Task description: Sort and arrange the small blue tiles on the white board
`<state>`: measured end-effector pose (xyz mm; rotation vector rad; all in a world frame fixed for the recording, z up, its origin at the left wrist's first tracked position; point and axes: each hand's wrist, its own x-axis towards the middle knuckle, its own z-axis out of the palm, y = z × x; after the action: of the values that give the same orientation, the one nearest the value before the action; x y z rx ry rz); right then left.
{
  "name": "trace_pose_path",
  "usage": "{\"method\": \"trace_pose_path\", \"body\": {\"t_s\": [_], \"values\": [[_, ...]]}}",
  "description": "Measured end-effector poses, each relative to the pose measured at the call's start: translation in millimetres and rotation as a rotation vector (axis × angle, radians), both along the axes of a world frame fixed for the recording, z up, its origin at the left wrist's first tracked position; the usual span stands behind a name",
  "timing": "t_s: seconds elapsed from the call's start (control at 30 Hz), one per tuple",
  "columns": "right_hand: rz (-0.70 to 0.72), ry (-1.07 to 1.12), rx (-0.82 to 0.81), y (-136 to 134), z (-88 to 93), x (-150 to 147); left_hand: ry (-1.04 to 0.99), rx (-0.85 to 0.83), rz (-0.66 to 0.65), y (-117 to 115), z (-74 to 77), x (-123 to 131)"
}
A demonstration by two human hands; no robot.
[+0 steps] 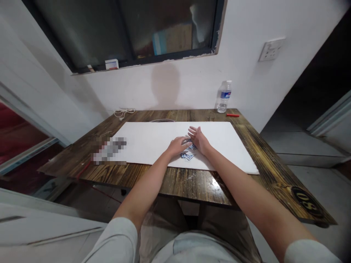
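Both hands rest low over a large white sheet [153,142] lying on a dark wooden table [137,179]. My left hand [178,146] lies palm down, its fingertips at a small heap of crumpled blue-and-white paper pieces [188,155]. My right hand [199,140] sits just to the right, fingers spread and raised slightly, beside the heap. The hands hide part of the pieces. Whether my left hand holds any piece cannot be seen.
A plastic water bottle [224,96] and a red pen [233,115] stand at the table's back right. A white cable [124,112] lies at the back left. A pixelated patch [109,149] covers something at the left. The table's front edge lies near my body.
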<state>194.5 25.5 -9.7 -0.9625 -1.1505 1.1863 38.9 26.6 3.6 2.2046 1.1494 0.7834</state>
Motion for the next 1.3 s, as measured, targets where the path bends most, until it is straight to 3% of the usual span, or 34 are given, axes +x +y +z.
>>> {"method": "trace_pose_path", "body": {"t_s": [0.1,0.17,0.3,0.43,0.57,0.67,0.83,0.97,1.03,1.13,1.3], "values": [[0.050,0.085,0.059,-6,6.0,-1,-0.025,-0.016,-0.074,-3,2.2,0],[-0.002,0.109,0.128,-7,7.3,2,-0.090,-0.082,-0.100,-4,1.9,0],[-0.300,0.023,0.167,-3,2.9,11,-0.101,-0.179,-0.111,-3,-1.5,0],[-0.517,-0.033,0.011,6,-5.9,18,-0.074,-0.185,-0.200,-2,0.6,-2],[-0.488,-0.005,-0.048,7,-9.8,17,0.149,-0.044,-0.408,-4,11.1,-8],[-0.408,0.010,-0.039,2,-7.1,13,0.262,0.013,-0.486,-5,14.4,-12],[-0.319,0.030,-0.132,-4,-0.4,7,0.194,0.124,-0.384,1,3.5,-9],[-0.249,0.102,-0.204,-4,0.6,-1,0.212,0.212,-0.054,4,-3.6,-7],[-0.192,0.119,-0.195,-5,0.3,-6,0.244,0.213,0.047,4,-3.6,-7],[-0.216,0.094,-0.128,-7,0.6,-10,0.258,0.181,0.034,3,-1.7,-8],[-0.452,-0.017,-0.057,-6,0.8,0,0.232,0.137,-0.149,0,-0.1,-7]]}}
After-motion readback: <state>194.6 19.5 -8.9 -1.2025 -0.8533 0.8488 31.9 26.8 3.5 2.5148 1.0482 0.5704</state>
